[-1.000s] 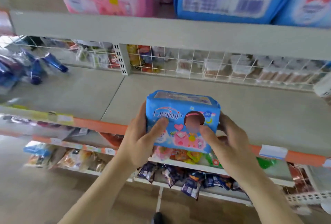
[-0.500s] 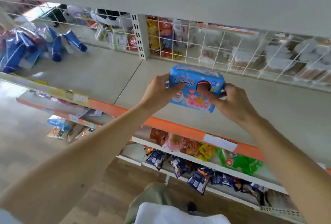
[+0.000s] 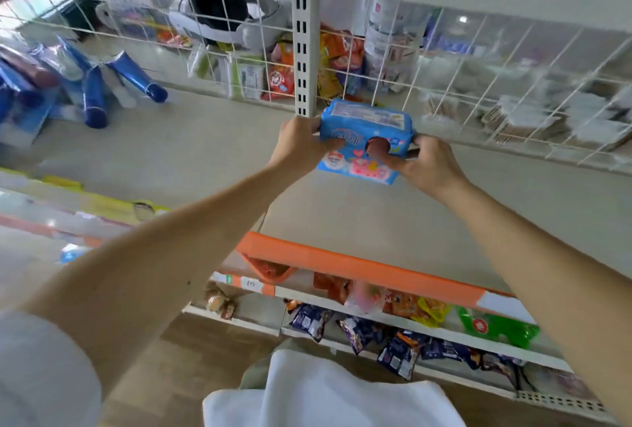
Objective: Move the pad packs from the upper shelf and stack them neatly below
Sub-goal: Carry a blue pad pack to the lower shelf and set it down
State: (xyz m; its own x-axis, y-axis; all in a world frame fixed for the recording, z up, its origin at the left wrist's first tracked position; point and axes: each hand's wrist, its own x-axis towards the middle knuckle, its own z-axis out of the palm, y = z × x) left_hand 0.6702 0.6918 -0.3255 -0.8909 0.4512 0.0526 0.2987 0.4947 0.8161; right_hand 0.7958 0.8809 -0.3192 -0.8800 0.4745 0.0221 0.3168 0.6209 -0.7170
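Carrying one blue pad pack (image 3: pixel 365 142) to the far part of the lower shelf (image 3: pixel 212 156) is the step in hand: the left hand (image 3: pixel 301 143) grips its left end and the right hand (image 3: pixel 429 163) grips its right end, thumbs across the printed front. The pack sits between the two hands, close in front of the wire back grid (image 3: pixel 478 84), though motion blur leaves it unclear whether its bottom edge touches the shelf. Next, I judge, it needs lowering flat and square before both hands let go.
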